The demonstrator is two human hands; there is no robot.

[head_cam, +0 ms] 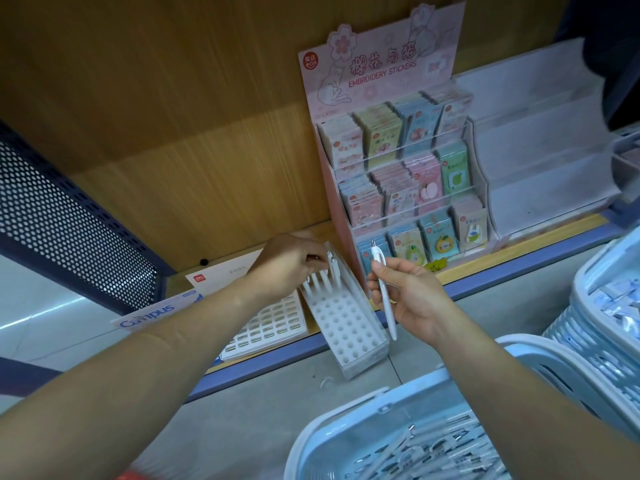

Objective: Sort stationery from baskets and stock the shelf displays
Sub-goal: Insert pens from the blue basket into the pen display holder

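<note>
The left hand (289, 263) pinches a white pen (333, 264) at the far row of the white foam pen tray with round holes (346, 320), wrist bent down, forearm reaching forward. The right hand (405, 299) grasps another white plastic click pen (384, 292) upright, just right of the tray. Best to seat each pen straight into its hole, filling rows back to front. Nearer the body, below the right hand, a pale blue plastic basket (332, 434) holds more pens. Beyond the right hand stands a pink sticker display (398, 168).
</note>
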